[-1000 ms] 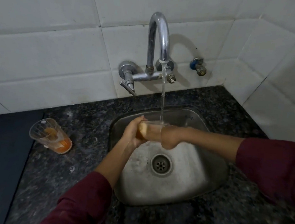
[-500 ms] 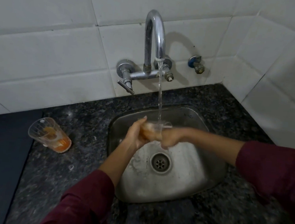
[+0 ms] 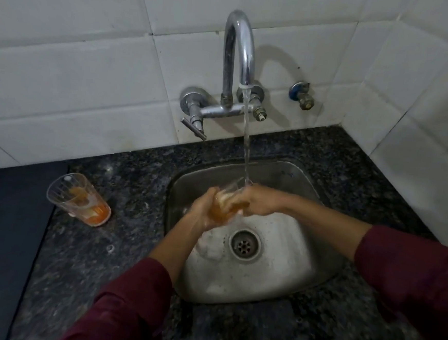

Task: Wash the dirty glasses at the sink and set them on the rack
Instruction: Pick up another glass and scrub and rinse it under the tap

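While water runs: a thin stream falls from the curved tap onto a glass held over the steel sink.
Glass in hand: a clear glass with orange-brown residue, tilted, its mouth toward the stream, above the basin and just behind the drain.
Left hand: the left hand wraps the lower part of the glass, fingers curled round it.
Right hand: the right hand grips the upper part near the rim; whether any fingers reach inside, I cannot tell.
Arm pose: both forearms reach in from the near edge and meet over the basin, dark red sleeves pushed back from the wrists.
Second glass: another dirty glass stands on the dark speckled counter left of the sink, orange dregs at its base, well apart from the hands.
Rack: not visible.
Doing it well: probably keep the mouth under the stream, turn the glass while rubbing the walls, and grip firmly since wet glass slips.
Progress: likely early; one glass is mid-rinse, the other untouched.
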